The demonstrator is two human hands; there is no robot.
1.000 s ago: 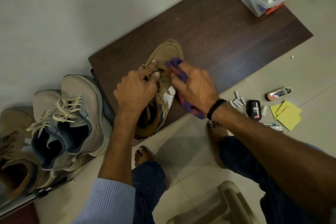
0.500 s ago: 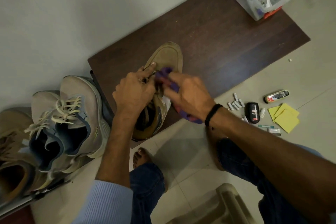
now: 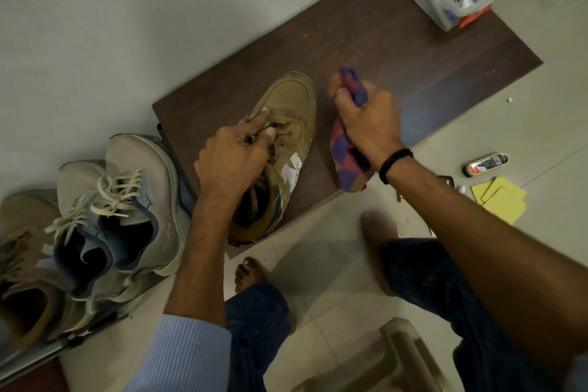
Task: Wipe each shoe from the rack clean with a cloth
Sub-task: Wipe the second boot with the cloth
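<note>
- the tan shoe (image 3: 286, 99) lies on the dark worktop (image 3: 381, 51), toe pointing away from you.
- your left hand (image 3: 235, 156) grips the tan shoe at its laces.
- your right hand (image 3: 366, 118) clutches the purple-and-red cloth (image 3: 345, 165) just right of the tan shoe, not touching it.
- grey sneakers (image 3: 127, 188) sit left of the tan shoe.

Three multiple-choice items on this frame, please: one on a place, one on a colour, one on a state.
1. The tan shoe lies on: A the brown board; B the floor tiles; C the clear tub.
2. The cloth is: A white; B purple and red; C green.
3. The right hand: A lies flat, empty; B grips the cloth beside the shoe; C holds a bottle.
Answers: 1A, board under its sole; 2B, checked patches show; 3B, fingers curl round it, clear of the shoe.
</note>
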